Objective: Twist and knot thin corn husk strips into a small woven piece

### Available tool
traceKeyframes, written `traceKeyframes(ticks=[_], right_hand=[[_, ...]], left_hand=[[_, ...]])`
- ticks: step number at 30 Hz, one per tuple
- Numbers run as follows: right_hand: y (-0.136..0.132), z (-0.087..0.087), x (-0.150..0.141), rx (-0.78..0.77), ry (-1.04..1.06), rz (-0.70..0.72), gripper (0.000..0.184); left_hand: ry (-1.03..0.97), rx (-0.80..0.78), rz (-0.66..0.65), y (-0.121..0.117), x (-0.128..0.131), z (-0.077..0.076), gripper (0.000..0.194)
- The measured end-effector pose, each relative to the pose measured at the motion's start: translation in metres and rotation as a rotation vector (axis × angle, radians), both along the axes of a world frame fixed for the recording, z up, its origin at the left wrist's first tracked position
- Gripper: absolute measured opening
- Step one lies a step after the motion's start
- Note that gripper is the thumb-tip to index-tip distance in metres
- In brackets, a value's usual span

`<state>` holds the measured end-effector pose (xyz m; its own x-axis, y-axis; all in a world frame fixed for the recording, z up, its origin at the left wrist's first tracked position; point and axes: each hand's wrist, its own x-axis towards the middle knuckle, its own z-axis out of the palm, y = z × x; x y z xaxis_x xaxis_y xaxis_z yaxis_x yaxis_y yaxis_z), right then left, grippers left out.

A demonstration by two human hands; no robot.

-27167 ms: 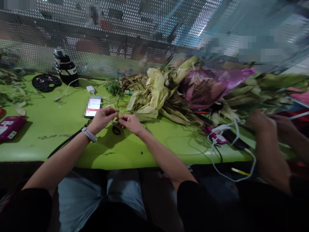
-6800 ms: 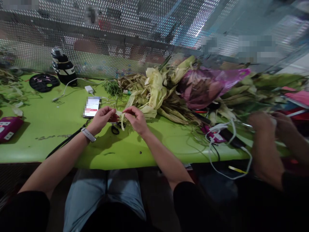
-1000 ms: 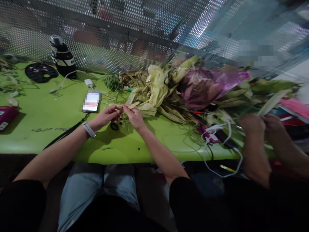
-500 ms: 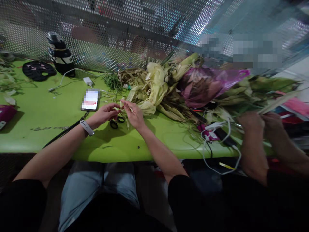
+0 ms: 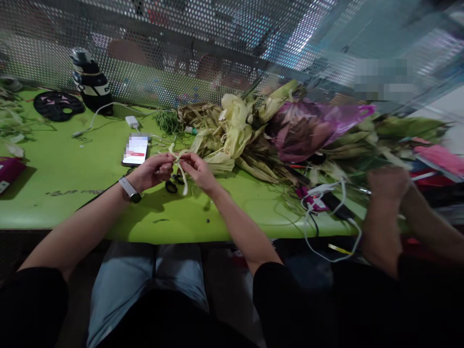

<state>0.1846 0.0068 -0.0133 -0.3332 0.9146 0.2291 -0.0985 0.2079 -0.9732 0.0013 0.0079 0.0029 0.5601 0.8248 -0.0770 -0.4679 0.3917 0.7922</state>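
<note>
Pinched between the fingertips of my left hand (image 5: 156, 171) is a narrow pale-green strip of corn husk (image 5: 184, 184). My right hand (image 5: 198, 172) grips the same strip close by, with thumb and fingers together. One end hangs down between the hands and another sticks up above them; the strips look crossed where the fingers meet. Directly under the hands lie scissors with black handles (image 5: 171, 186), their blades hidden. A phone (image 5: 135, 150) with a lit screen rests just beyond my left hand. Dried corn husks (image 5: 235, 128) are heaped beyond my right hand.
A purple plastic bag (image 5: 295, 140) sits among the husks. At right, a co-worker's hands (image 5: 387, 183) are over the table (image 5: 90, 208). White cables (image 5: 322, 189) loop over its front edge. A dark bottle (image 5: 92, 82) and black mask (image 5: 58, 106) stand back left.
Both hands have closed around the husk strip, and its ends now show hanging down and sticking up. My left wrist has turned. The co-worker's hands have shifted slightly.
</note>
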Motion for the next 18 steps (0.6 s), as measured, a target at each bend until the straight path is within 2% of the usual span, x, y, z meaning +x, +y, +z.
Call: traceKeyframes(ticks=[3, 6, 9, 11, 15, 18], right_hand=[[0.0, -0.002, -0.001, 0.01, -0.051, 0.0, 0.031], [0.006, -0.006, 0.006, -0.078, -0.128, 0.088, 0.032], [0.014, -0.009, 0.017, -0.15, -0.233, 0.201, 0.026], [0.018, -0.008, 0.024, -0.146, -0.293, 0.197, 0.021], [0.016, -0.001, 0.027, -0.048, -0.188, 0.08, 0.036], [0.011, 0.0, 0.02, -0.023, -0.063, 0.122, 0.041]], left_hand=[[-0.026, -0.035, 0.041, -0.001, 0.001, 0.001, 0.009], [-0.056, -0.061, 0.088, 0.0, -0.001, 0.004, 0.01], [-0.093, -0.051, 0.133, 0.001, -0.004, 0.008, 0.016], [-0.095, -0.05, 0.136, 0.001, -0.005, 0.009, 0.016], [-0.06, -0.076, 0.082, -0.002, -0.002, 0.009, 0.009], [-0.027, -0.056, 0.052, -0.005, 0.001, 0.007, 0.011]])
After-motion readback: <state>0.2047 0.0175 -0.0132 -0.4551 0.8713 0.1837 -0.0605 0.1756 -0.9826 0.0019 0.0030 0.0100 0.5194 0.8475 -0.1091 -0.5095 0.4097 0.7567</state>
